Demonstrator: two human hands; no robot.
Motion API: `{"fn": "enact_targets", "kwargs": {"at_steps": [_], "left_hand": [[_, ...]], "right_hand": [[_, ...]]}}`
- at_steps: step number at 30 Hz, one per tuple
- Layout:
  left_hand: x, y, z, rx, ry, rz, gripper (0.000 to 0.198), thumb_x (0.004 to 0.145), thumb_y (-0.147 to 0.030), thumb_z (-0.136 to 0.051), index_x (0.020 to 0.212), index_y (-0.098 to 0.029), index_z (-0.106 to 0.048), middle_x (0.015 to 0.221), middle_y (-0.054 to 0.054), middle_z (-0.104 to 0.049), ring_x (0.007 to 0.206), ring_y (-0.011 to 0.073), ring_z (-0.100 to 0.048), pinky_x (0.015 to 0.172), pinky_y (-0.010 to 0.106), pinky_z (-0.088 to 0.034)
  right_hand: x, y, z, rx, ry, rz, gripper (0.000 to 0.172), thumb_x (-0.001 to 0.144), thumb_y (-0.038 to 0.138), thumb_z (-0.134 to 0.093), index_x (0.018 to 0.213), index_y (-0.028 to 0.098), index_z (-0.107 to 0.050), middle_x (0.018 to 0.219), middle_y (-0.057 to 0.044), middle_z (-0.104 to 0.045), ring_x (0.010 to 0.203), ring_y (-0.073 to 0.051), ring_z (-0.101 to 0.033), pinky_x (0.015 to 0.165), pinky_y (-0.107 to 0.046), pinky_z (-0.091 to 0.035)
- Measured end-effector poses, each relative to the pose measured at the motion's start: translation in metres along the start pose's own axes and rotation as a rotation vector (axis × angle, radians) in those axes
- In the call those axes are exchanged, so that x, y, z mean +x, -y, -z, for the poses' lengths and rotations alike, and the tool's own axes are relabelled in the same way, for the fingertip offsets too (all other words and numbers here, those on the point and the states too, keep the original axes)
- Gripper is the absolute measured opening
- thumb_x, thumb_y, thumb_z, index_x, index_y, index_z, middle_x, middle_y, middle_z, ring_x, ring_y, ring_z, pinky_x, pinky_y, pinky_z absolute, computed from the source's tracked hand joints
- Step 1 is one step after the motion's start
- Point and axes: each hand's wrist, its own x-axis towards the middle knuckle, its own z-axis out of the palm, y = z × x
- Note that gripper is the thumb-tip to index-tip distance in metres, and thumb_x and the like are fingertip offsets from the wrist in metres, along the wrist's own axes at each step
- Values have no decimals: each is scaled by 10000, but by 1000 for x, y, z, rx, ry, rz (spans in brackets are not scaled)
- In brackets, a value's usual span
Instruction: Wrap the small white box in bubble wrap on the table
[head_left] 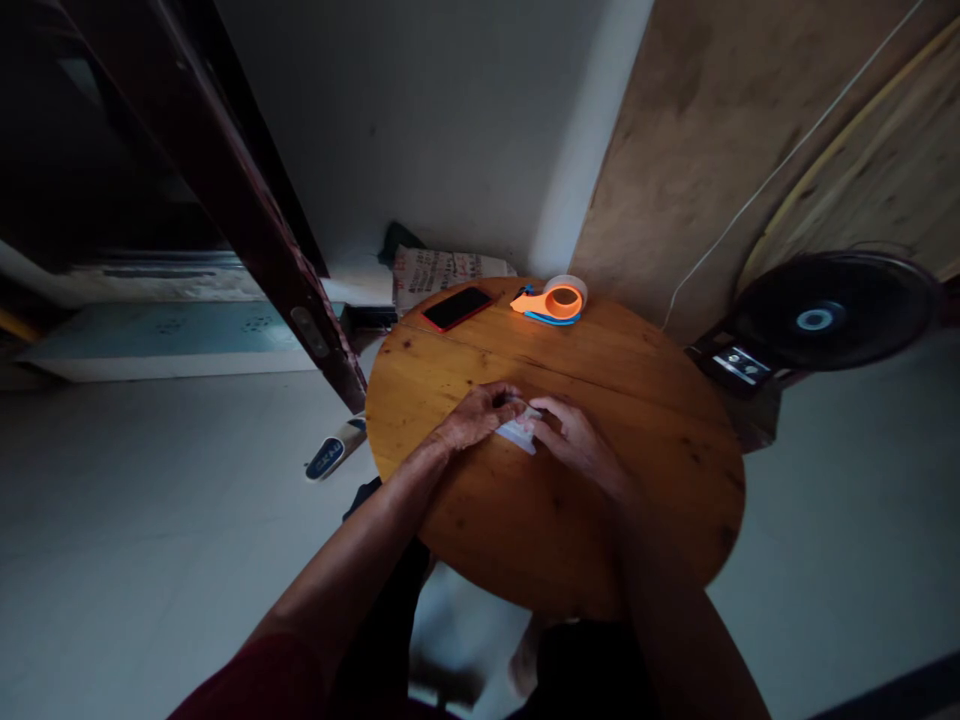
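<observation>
Over the middle of the round wooden table (480, 510), a small whitish piece, perhaps paper or thin plastic, (516, 434) is pinched between my two hands. My left hand (480, 414) has its fingers closed on the left and upper side of the piece. From the right, my right hand (571, 436) grips the opposite side with thumb and fingers. The piece's lower edge hangs out below the fingers, and its upper part is partly hidden by them. Its exact kind is too small and dim to make out.
An orange tape dispenser (553, 300) and a red-edged phone (457, 308) lie at the table's far side. Behind them is a printed sack (442, 270) by the wall. A black fan (814, 320) stands to the right, a slipper (334, 452) on the floor at left.
</observation>
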Motion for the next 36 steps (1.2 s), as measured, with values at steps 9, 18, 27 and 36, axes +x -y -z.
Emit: {"fn": "enact_targets", "kwargs": {"at_steps": [9,18,27,36], "left_hand": [[-1,1,0,27,-6,6,284,813,-335,-609,1015,-136,-624,888,34,-647,737,116,-563,677,237,-437],[-1,-2,-1,43,-13,-12,281,810,-337,-602,1004,-135,-624,898,38,-649,761,123,-571,698,242,-445],[-1,-2,-1,74,-12,-20,296,818,-353,-588,1017,-138,-625,924,45,-656,783,133,-584,706,243,-457],[-2,-5,-1,102,-11,-11,315,822,-359,-583,1037,-132,-619,934,49,-657,794,138,-587,723,257,-458]], "right_hand": [[0,4,-2,-19,-7,-20,185,889,309,-512,1019,239,-623,996,-32,-671,915,-189,-599,781,-292,-450],[0,4,1,-9,11,-3,187,892,307,-506,1016,239,-629,996,-34,-667,924,-189,-595,805,-299,-440],[0,4,3,-8,41,-7,188,906,324,-496,1024,243,-617,980,-26,-661,906,-182,-594,785,-292,-438],[0,3,2,-1,37,-9,193,898,318,-503,1040,251,-617,1001,-24,-662,910,-184,-592,801,-299,-438]]}}
